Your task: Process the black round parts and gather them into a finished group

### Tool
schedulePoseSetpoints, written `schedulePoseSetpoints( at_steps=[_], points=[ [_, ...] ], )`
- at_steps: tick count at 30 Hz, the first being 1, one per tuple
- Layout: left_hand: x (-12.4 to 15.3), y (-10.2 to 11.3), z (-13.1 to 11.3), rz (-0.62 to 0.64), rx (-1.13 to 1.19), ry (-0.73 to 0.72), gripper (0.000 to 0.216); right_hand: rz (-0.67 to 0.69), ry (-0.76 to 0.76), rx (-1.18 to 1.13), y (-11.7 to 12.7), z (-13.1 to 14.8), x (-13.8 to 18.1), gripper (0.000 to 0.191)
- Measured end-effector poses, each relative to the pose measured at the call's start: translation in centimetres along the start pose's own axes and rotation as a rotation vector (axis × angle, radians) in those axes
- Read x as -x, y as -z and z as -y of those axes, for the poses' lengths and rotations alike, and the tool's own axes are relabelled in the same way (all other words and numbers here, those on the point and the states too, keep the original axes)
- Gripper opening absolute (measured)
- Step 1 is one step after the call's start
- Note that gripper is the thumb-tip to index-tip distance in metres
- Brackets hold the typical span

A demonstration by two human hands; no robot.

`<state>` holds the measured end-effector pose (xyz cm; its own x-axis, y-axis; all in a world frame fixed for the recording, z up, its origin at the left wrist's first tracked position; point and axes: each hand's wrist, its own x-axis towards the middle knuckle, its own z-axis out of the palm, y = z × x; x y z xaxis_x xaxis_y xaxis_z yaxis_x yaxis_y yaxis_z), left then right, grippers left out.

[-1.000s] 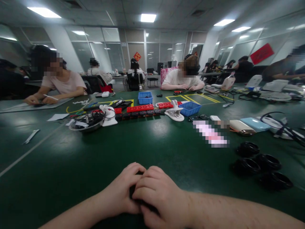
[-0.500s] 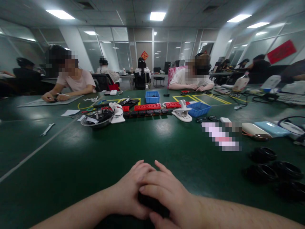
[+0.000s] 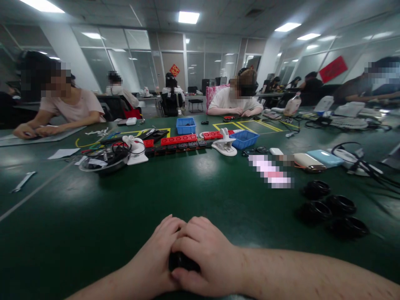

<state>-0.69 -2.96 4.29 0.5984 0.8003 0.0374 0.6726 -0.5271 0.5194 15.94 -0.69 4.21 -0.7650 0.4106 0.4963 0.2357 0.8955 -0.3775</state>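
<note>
Close to the table's near edge, both hands are wrapped round a dark, rounded black object [image 3: 183, 262], which is mostly covered by fingers. My left hand [image 3: 159, 250] curls along its far and left side. My right hand [image 3: 204, 254] overlaps the left one, its fingers bent over the top and its thumb pressed on the near side. What kind of thing it is cannot be made out. To the right on the green table stand several black ring-shaped parts [image 3: 342, 204], apart from the hands.
Ahead lie a metal bowl of small parts [image 3: 103, 168], white clips [image 3: 225, 146], red power strips [image 3: 178, 139] and blue bins [image 3: 245, 139]. A wrench [image 3: 23, 182] lies left. Power banks [image 3: 309, 162] and cables are at right. Co-workers sit across the table.
The view has turned right, so the surroundings shift left. My right hand's fingers have drawn closer together over the black object, which both hands still hold.
</note>
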Motion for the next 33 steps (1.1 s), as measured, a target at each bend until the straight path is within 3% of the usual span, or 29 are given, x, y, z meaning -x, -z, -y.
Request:
schedulePoseSetpoints(
  at_steps=[6,10,13,16,19,25,29,33],
  points=[
    [0.3,0.2,0.9,0.074,-0.035,-0.058,0.075,-0.104,0.232,-0.118,0.2,-0.1,-0.2,0.024],
    [0.5,0.2,1.3,0.114,-0.022,-0.073,0.075,0.036,0.373,-0.072,0.4,-0.1,-0.2,0.019],
    [0.5,0.3,1.5,0.098,0.021,-0.052,0.073,0.136,0.374,-0.014,0.0,-0.1,0.0,0.017],
    [0.5,0.1,1.6,0.091,0.016,-0.042,0.074,0.151,0.372,0.056,-0.7,-0.2,0.1,0.015],
    [0.7,-0.6,1.8,0.074,-0.044,-0.085,0.081,0.097,0.301,0.119,-1.1,-0.1,0.2,0.016],
    [1.0,-3.2,3.0,-0.184,-0.188,-0.071,0.091,0.032,0.062,0.069,-0.1,0.5,0.1,0.027],
    [0.7,-3.0,3.0,-0.218,-0.142,0.006,0.061,-0.017,0.003,-0.003,0.3,0.8,0.0,0.031],
    [0.2,-1.9,2.0,-0.207,-0.059,0.096,0.037,-0.039,-0.165,0.023,0.4,1.1,0.1,0.038]
  ],
)
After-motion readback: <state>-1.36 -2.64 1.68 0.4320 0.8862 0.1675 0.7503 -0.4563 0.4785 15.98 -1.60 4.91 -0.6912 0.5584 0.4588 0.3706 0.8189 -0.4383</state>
